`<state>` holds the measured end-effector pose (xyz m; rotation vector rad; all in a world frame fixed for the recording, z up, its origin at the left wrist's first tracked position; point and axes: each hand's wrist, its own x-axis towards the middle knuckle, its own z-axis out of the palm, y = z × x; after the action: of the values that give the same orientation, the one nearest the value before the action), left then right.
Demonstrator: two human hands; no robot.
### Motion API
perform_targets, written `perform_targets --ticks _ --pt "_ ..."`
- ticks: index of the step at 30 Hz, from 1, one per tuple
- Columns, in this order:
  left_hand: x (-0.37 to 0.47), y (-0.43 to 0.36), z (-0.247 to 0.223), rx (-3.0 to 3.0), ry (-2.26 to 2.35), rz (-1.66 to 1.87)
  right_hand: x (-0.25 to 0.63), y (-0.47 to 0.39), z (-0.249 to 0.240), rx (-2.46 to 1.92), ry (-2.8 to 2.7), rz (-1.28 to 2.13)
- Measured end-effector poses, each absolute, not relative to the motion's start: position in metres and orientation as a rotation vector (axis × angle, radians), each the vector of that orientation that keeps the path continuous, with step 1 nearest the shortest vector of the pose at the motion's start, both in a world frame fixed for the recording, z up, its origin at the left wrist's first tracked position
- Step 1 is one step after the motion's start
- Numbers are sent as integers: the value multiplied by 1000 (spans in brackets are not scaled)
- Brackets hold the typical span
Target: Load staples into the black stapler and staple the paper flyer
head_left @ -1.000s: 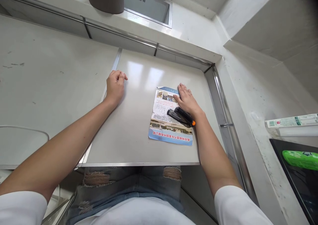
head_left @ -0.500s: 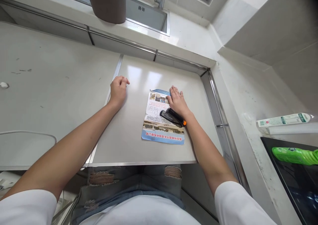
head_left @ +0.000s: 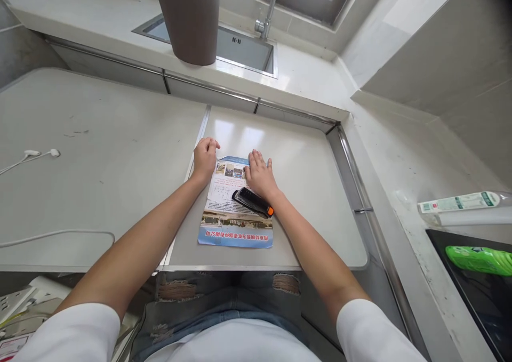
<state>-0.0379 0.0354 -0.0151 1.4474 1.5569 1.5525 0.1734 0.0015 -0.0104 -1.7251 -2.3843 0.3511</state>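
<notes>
A printed leaflet (head_left: 236,236) with blue borders and small photos lies flat on the white table. On it rests a black stapler (head_left: 252,201) with an orange end, just beside my right wrist. My right hand (head_left: 261,175) lies palm down with its fingers stretched out, over the leaflet's upper right edge; it is not gripping the stapler. My left hand (head_left: 205,158) is curled closed on the table, close to the leaflet's upper left corner. The inside of that hand is hidden, so I cannot tell whether anything is in it.
White earphones (head_left: 42,153) and a white cable (head_left: 60,236) lie on the table's left part. Beyond it are a sink (head_left: 250,50) and a tall brown cylinder (head_left: 190,21). A green bottle (head_left: 478,259) lies on a black surface at the right.
My right hand and the leaflet, with the stapler on it, have moved left towards my left hand. My left hand has stayed closed by the table seam. The camera view has shifted.
</notes>
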Motion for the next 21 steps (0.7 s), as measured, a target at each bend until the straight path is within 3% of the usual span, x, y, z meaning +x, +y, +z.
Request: perform_targets --ticks 12,21 --pt "-39 34 -15 1476 1569 1517 126 30 7 -1253 -2680 539" --pt "-40 35 -16 1471 1566 1521 127 45 16 -1153 -2531 460"
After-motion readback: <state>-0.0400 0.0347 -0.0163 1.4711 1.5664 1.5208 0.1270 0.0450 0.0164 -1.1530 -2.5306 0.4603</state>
